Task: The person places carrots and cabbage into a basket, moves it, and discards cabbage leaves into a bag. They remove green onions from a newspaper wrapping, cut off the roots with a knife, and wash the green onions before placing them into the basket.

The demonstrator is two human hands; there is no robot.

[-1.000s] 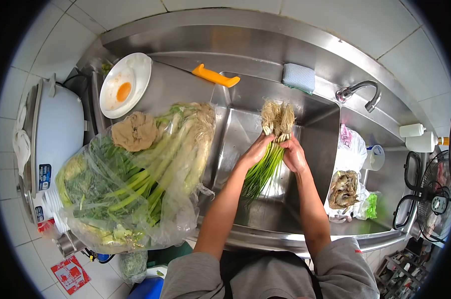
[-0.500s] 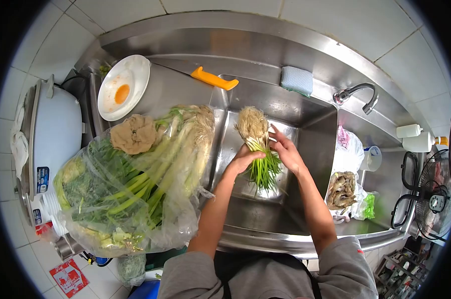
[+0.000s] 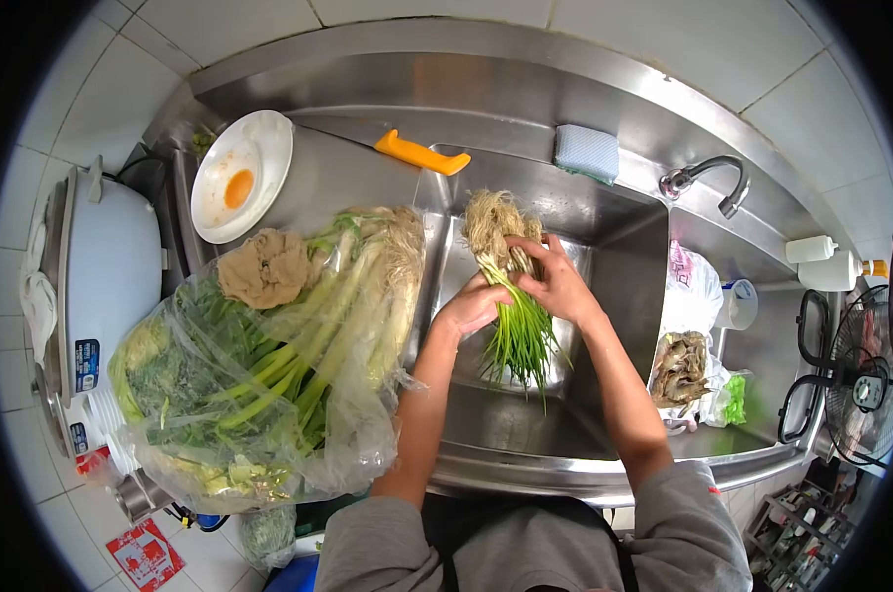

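Observation:
A bunch of scallions (image 3: 520, 331) with tangled pale roots (image 3: 496, 222) is held over the left basin of the steel sink (image 3: 506, 419), roots pointing away from me and green leaves toward me. My left hand (image 3: 474, 306) is closed round the stems from the left side. My right hand (image 3: 557, 281) grips the bunch from the right, its fingers bent over the white stems just below the roots. Some stems are hidden behind the fingers. Left of the basin lies a big clear plastic bag (image 3: 358, 434) of leafy vegetables and thicker green stalks.
A yellow-handled knife (image 3: 422, 153) and a white plate (image 3: 269, 143) lie on the counter behind the bag. A sponge (image 3: 587, 153) and faucet (image 3: 708, 178) sit at the back. Shrimp (image 3: 680, 370), a white container (image 3: 737, 305) and a fan (image 3: 861, 380) are rightward.
My right hand has moved up, and its fingers have curled over the stems near the roots. The bunch has shifted slightly away from me, and its roots are spread differently.

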